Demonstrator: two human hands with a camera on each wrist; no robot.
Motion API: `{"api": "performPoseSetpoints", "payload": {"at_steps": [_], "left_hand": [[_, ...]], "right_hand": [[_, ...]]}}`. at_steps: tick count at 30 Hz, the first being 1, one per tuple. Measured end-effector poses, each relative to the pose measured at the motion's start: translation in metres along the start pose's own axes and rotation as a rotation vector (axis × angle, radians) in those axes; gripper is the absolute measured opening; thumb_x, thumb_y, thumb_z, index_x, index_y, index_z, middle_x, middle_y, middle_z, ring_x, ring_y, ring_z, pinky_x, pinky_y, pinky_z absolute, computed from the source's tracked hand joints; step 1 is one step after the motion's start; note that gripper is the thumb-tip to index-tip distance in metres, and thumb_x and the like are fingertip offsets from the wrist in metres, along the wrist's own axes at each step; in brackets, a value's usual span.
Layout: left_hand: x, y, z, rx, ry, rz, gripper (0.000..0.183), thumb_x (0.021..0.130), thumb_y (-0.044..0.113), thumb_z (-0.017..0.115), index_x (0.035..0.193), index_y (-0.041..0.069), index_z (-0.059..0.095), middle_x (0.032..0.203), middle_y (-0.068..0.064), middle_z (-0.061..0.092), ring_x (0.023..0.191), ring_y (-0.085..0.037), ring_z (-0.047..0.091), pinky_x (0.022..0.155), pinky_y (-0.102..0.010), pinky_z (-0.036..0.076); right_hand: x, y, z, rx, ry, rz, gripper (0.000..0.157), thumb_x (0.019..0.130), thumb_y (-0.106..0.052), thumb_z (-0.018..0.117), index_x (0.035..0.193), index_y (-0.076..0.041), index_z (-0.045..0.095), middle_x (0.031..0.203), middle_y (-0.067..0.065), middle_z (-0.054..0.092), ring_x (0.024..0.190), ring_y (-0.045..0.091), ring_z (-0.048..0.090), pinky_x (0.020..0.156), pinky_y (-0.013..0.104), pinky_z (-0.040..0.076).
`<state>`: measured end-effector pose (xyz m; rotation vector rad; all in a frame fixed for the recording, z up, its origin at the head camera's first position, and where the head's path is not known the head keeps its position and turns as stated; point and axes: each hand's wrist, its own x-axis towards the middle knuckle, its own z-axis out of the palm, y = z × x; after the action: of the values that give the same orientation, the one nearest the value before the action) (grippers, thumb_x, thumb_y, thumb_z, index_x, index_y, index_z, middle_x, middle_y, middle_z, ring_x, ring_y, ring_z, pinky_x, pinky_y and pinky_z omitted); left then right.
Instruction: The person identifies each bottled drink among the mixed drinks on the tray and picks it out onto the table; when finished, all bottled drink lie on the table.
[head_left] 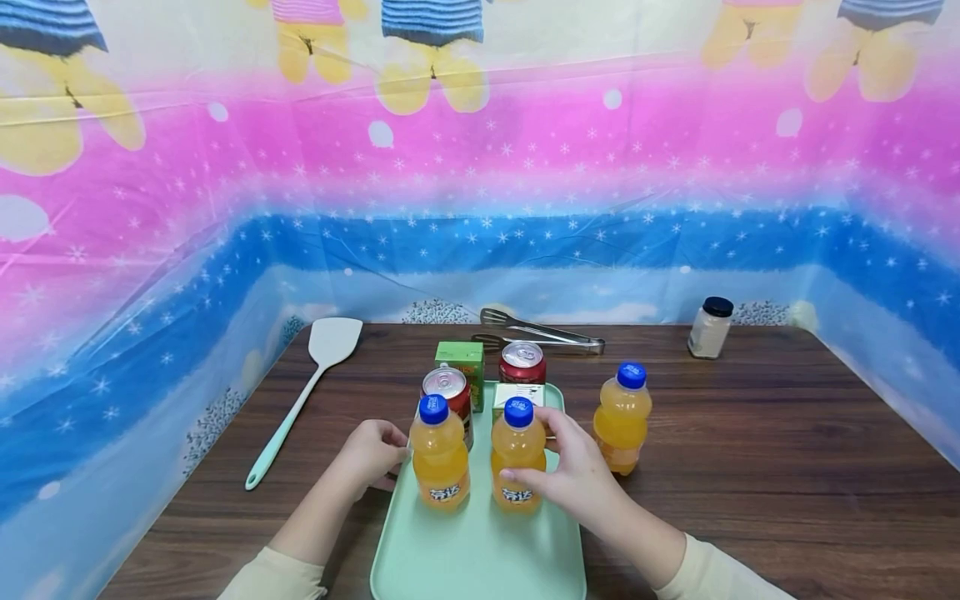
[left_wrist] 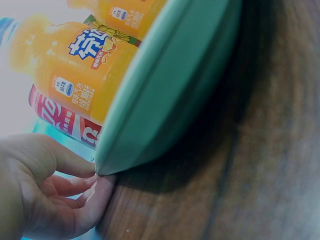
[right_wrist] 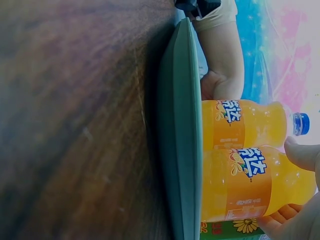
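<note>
Your left hand (head_left: 371,454) pinched the left rim of the green tray (head_left: 480,558) between thumb and fingers. Your right hand (head_left: 581,475) held the right-hand orange bottle (head_left: 517,462), with the thumb on its near side and the fingers curled round its right and far sides. That bottle was upright over the tray; its base was hidden behind the rim in the right wrist view, so you could not tell there whether it touched. Just to its left, the left-hand orange bottle (head_left: 439,462) stood on the tray, with a red can (head_left: 447,385) right behind it. A green box (head_left: 460,358) stood farther back on the left, and a white-topped carton (head_left: 517,392) stood behind the bottle you held, with a second can (head_left: 522,358) beyond it. On the table (head_left: 772,467), a third orange bottle (head_left: 621,421) stood right of the tray, a spatula (head_left: 333,343) lay to the left, metal tongs (head_left: 581,342) lay at the far edge, and a black-lidded jar (head_left: 709,329) stood far right.
</note>
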<state>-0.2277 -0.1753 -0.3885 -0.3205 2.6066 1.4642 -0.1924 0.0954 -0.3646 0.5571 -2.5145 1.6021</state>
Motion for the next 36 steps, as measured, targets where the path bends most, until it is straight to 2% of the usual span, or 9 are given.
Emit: {"api": "performPoseSetpoints", "payload": {"at_steps": [15,36], "left_hand": [[0.0003,-0.0018,-0.0005,-0.007,0.004,-0.003,0.006,0.088,0.001,0.06,0.091,-0.003,0.058,0.086,-0.015,0.056,0.07,-0.023,0.06,0.055,-0.036,0.057],[-0.0004,-0.0008,-0.0001,-0.022,-0.001,-0.001,0.006,0.087,0.0,0.06,0.091,-0.003,0.059,0.086,-0.014,0.056,0.071,-0.024,0.06,0.055,-0.037,0.057]], "right_hand": [[0.0004,-0.0039,-0.0007,0.014,0.001,0.009,0.061,0.068,-0.022,0.084,0.121,-0.014,0.054,0.108,-0.004,0.06,0.103,0.015,0.057,0.089,0.041,0.05],[-0.0007,-0.0024,0.0013,0.048,0.046,-0.006,0.057,0.069,-0.014,0.084,0.119,-0.014,0.056,0.107,-0.004,0.06,0.102,0.015,0.056,0.09,0.041,0.049]]}}
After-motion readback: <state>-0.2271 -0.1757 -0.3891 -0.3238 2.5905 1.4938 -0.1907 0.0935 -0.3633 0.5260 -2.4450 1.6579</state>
